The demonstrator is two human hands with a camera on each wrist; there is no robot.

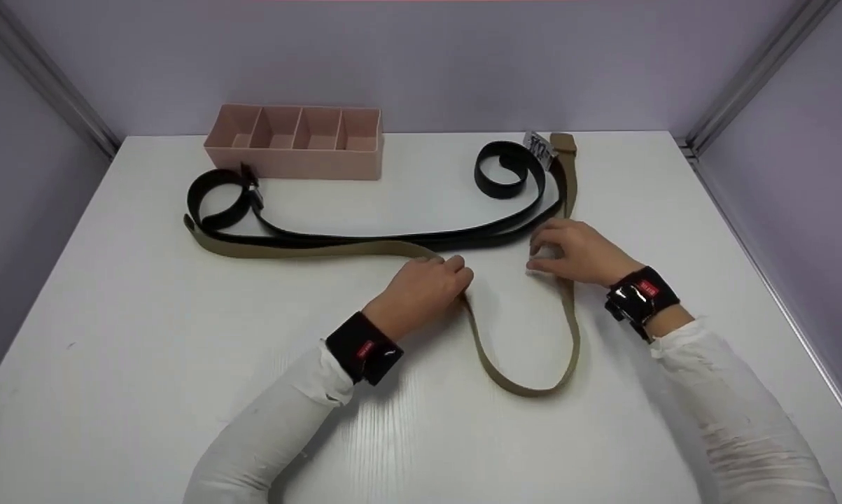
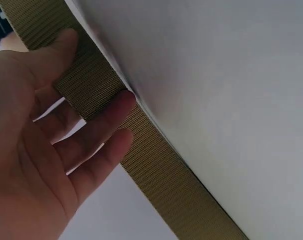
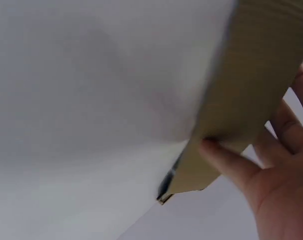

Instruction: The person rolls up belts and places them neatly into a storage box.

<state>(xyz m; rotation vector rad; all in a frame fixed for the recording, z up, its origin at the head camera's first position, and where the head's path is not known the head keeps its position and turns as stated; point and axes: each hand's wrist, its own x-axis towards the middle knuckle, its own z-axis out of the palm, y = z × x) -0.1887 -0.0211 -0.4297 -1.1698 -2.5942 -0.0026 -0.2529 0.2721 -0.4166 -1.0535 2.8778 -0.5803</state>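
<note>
A tan webbing belt (image 1: pixel 525 390) runs across the white table, with a loop hanging toward the front between the hands. My left hand (image 1: pixel 421 290) pinches it near the middle; in the left wrist view the thumb lies over the tan webbing (image 2: pixel 161 170) and some fingers pass behind it. Farther right, my right hand (image 1: pixel 581 253) is at the belt's other stretch. In the right wrist view, the thumb touches the face of the webbing (image 3: pixel 246 75) and the fingers are behind it. A black belt (image 1: pixel 393 240) lies along the tan one, curled at both ends.
A pink tray (image 1: pixel 309 164) with several compartments stands at the back left, by the rear wall. The black belt's left curl lies just in front of it. A silver buckle (image 1: pixel 538 148) and the tan belt's end (image 1: pixel 563 143) lie at the back right. Walls border the table.
</note>
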